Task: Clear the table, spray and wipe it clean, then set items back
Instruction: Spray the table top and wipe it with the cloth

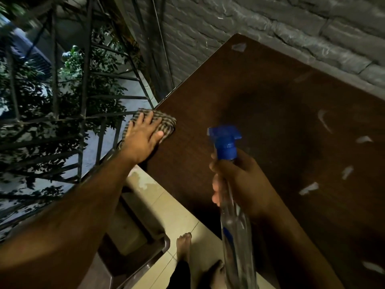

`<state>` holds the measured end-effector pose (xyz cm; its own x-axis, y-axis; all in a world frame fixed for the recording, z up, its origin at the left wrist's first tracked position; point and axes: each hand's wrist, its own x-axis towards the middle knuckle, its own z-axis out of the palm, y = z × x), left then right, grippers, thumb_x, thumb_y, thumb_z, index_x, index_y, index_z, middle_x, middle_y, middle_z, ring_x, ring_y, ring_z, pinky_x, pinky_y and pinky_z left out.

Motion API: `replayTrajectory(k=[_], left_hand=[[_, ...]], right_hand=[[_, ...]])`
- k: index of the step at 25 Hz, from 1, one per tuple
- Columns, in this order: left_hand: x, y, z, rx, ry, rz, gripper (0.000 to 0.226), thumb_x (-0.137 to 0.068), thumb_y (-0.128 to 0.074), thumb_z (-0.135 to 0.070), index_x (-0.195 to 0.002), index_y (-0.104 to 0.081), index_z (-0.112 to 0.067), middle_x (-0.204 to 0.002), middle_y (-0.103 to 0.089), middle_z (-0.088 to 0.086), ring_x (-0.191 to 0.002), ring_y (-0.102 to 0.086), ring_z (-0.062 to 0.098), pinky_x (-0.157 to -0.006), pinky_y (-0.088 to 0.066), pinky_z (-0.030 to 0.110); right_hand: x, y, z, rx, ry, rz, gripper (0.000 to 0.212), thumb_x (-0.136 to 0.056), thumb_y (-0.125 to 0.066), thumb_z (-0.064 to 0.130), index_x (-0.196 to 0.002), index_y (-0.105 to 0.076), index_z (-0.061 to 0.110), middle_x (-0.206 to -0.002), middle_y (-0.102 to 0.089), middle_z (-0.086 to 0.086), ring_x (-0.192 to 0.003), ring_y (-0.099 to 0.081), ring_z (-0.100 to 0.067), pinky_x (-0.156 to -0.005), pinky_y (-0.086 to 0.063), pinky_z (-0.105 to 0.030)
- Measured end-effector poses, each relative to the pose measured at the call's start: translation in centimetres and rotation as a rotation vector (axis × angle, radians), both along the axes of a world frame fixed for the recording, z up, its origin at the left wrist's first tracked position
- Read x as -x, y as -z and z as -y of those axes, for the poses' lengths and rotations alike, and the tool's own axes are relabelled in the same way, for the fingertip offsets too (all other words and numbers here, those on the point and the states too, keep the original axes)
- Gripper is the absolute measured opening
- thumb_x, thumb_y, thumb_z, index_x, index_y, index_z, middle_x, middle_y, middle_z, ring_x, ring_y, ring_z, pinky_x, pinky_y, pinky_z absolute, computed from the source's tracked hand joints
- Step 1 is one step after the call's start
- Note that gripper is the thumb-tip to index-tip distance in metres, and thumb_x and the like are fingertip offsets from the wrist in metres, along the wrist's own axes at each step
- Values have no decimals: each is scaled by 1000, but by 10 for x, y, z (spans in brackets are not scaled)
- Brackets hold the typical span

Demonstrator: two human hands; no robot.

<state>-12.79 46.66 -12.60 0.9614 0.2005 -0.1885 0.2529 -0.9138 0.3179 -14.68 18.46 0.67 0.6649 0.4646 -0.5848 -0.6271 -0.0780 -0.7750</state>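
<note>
The table (260,113) is a dark brown wooden top with its far edge against a grey brick wall (291,24) and its left edge running close beside a metal railing (83,97), beyond which foliage and a drop to ground level are visible. No items stand on the visible top; pale patches near the right edge and far corner are either chips or reflections, which cannot be determined. The left hand (141,138) lies flat with fingers spread, pressing a checked cloth (164,122) onto the top at the left edge, part of the cloth overhanging that edge. The right hand (237,182) is clamped round the neck of a clear spray bottle (233,215) with a blue trigger head (226,140), held above the near edge, nozzle toward the left edge. Judgement: clearing appears done and the spray-and-wipe step is in hand. Risks noted: a wiping stroke carried outward past the left edge could push the cloth off and through the railing, since only flat pressure retains it. Spray released at this angle could land on the left hand or pass beyond the edge. Bare feet (184,247) stand on pale floor tiles (166,205) below the near edge; any overspray could make them slippery.
</note>
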Motion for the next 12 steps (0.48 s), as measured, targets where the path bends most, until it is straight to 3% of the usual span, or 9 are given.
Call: replayTrajectory(k=[2, 6, 9, 12], left_hand=[[0, -2, 17, -23, -17, 10, 52, -100, -29, -49, -149, -27, -33, -161, -9, -4, -149, 3, 22, -118, 7, 46], [79, -6, 35, 59, 391, 24, 58, -94, -16, -62, -147, -26, -39, -159, -3, -16, -147, 12, 5, -118, 13, 42], [19, 3, -6, 37, 329, 15, 64, -90, -15, -66, -147, -26, -39, -159, -6, -14, -147, 10, 7, -119, 7, 48], [-30, -2, 18, -9, 329, -1, 62, -88, -14, -63, -147, -21, -41, -159, -3, -14, -148, 9, 13, -118, 11, 45]], right_hand=[[-3, -1, 2, 7, 2, 14, 13, -89, -61, 13, -102, -56, 12, -65, -53, -6, -55, -52, -18, -54, -48, -34], [-5, -1, 5, -34, 52, -11, 16, -90, -60, 11, -106, -56, 13, -66, -53, -8, -57, -52, -21, -55, -48, -35], [-10, 7, 1, -20, 72, -20, 17, -89, -61, 11, -105, -57, 12, -66, -53, -8, -59, -52, -24, -56, -48, -37], [-18, 9, -9, 61, 93, 36, 11, -89, -60, 11, -99, -57, 12, -63, -57, -11, -54, -53, -29, -56, -48, -39]])
